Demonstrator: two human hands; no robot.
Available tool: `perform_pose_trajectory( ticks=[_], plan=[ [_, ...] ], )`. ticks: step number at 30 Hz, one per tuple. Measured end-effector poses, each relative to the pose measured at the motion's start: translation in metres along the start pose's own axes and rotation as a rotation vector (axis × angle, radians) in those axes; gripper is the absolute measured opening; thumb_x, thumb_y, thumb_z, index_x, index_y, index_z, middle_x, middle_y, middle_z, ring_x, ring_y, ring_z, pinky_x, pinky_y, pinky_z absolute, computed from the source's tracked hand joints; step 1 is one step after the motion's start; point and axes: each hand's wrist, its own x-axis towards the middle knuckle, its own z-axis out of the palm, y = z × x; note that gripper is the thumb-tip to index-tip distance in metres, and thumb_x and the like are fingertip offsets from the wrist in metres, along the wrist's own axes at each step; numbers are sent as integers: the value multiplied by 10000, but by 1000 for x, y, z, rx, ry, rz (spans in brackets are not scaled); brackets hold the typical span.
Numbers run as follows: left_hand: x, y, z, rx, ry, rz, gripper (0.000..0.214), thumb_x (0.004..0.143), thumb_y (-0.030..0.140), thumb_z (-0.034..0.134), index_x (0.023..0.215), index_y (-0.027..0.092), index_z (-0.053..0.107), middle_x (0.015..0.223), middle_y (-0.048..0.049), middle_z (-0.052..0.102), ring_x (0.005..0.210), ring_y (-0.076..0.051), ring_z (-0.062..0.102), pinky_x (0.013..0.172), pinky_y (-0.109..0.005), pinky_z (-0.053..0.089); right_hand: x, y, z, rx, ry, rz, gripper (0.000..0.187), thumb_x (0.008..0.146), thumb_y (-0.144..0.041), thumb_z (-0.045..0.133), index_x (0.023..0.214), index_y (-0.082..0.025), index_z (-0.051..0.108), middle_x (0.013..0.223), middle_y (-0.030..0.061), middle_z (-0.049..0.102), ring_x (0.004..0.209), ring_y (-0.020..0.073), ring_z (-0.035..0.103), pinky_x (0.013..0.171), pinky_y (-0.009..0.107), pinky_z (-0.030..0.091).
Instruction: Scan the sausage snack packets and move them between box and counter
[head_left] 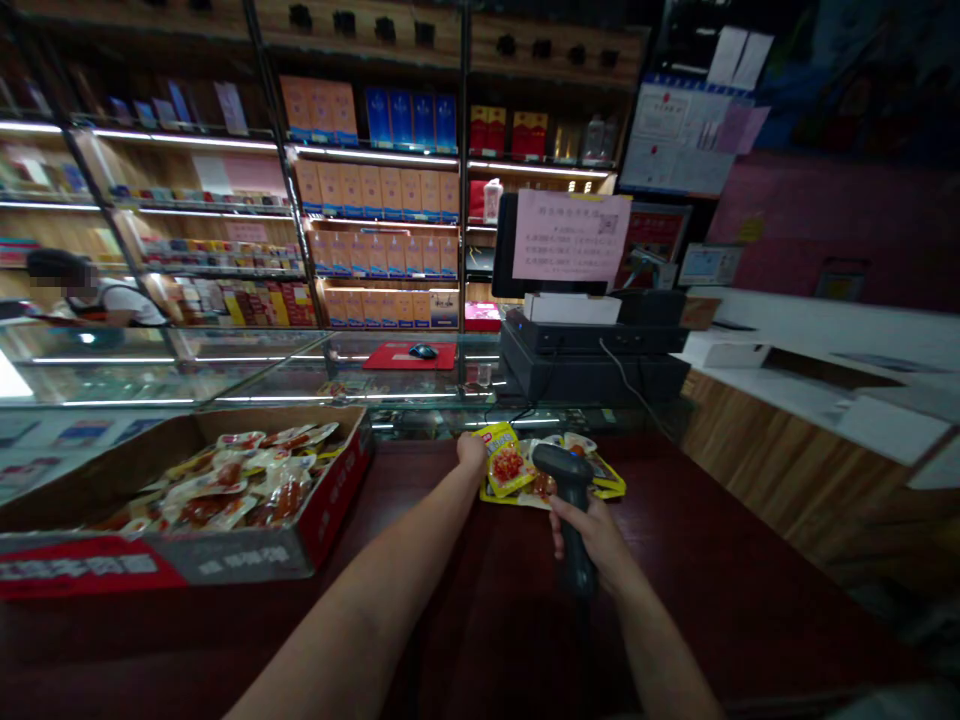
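My right hand (592, 530) is wrapped round the grip of a dark barcode scanner (574, 490), its head over a small pile of snack packets (607, 478) on the dark red counter. My left hand (471, 455) is closed on the left edge of a yellow snack packet (511, 462) with a picture of red food on it. That packet is tilted up at the left side of the pile. The scanner's head hides part of the packets behind it.
An open cardboard box (330, 500) of vacuum-packed snacks stands at left. Behind the counter (465, 600) are a cash drawer (592, 365), a monitor with a pink notice (570, 240), and a mouse (423, 351) on a red mat. Boxed goods fill the shelves; a person (97, 290) is at far left.
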Motion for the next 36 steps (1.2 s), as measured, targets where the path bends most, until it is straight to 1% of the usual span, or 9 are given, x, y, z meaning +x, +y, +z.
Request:
perform_pose_trajectory(
  ticks=[4, 10, 16, 22, 26, 28, 30, 32, 36],
  plan=[
    [-2, -6, 9, 152, 122, 44, 227, 631, -13, 523, 755, 177, 511, 622, 9, 542, 715, -168, 609, 737, -273, 448, 0, 2, -14, 2, 68, 9, 404, 617, -418, 728, 870, -188, 514, 470, -75, 542, 339, 99, 490, 326, 221, 448],
    [-11, 1, 11, 332, 65, 198, 469, 515, -84, 619, 909, 165, 563, 990, -79, 615, 1089, -208, 523, 938, -284, 373, 0, 6, -11, 15, 58, 17, 405, 610, -405, 733, 873, -183, 520, 473, -73, 547, 343, 100, 492, 323, 219, 439],
    [-21, 32, -14, 457, 30, 292, 329, 532, -32, 669, 809, 135, 609, 909, -83, 638, 961, -204, 579, 925, -332, 395, 6, 8, 15, 4, -22, 27, 415, 602, -429, 733, 863, -186, 520, 466, -73, 548, 338, 102, 487, 321, 225, 441],
    [-43, 113, -71, 509, 76, 500, 208, 532, 49, 710, 703, 146, 644, 793, -66, 644, 889, -210, 591, 916, -355, 402, 10, 15, 67, 4, -165, 64, 402, 621, -413, 723, 876, -193, 504, 479, -76, 546, 348, 98, 492, 329, 211, 437],
    [-72, 181, -129, 1012, 184, 584, 162, 588, 173, 712, 733, 150, 645, 838, -96, 651, 857, -242, 610, 877, -378, 426, 14, 23, 102, -3, -279, 101, 418, 638, -406, 711, 928, -189, 500, 493, -79, 549, 354, 96, 495, 340, 214, 445],
    [-87, 211, -161, 1347, 332, 580, 199, 619, 215, 692, 798, 147, 640, 916, -135, 653, 919, -276, 605, 874, -389, 427, 16, 28, 115, -22, -323, 104, 424, 645, -405, 705, 947, -186, 502, 500, -77, 552, 357, 98, 499, 343, 217, 447],
    [-99, 233, -192, 1619, 497, 432, 233, 645, 238, 662, 849, 132, 627, 954, -181, 652, 950, -308, 602, 847, -404, 441, 17, 32, 125, -44, -349, 106, 426, 646, -410, 702, 948, -184, 504, 502, -76, 551, 358, 103, 505, 341, 222, 448],
    [-106, 244, -216, 1781, 565, 240, 237, 650, 244, 645, 851, 122, 621, 967, -215, 651, 950, -326, 609, 811, -403, 458, 19, 36, 132, -63, -359, 111, 422, 649, -415, 698, 943, -180, 508, 500, -74, 550, 354, 107, 508, 338, 226, 447],
    [-108, 241, -242, 1896, 486, 30, 156, 623, 212, 635, 755, 129, 626, 930, -222, 665, 944, -317, 622, 789, -366, 467, 22, 45, 138, -83, -351, 116, 444, 641, -426, 700, 954, -174, 511, 491, -73, 551, 345, 109, 508, 333, 222, 442]
  ],
)
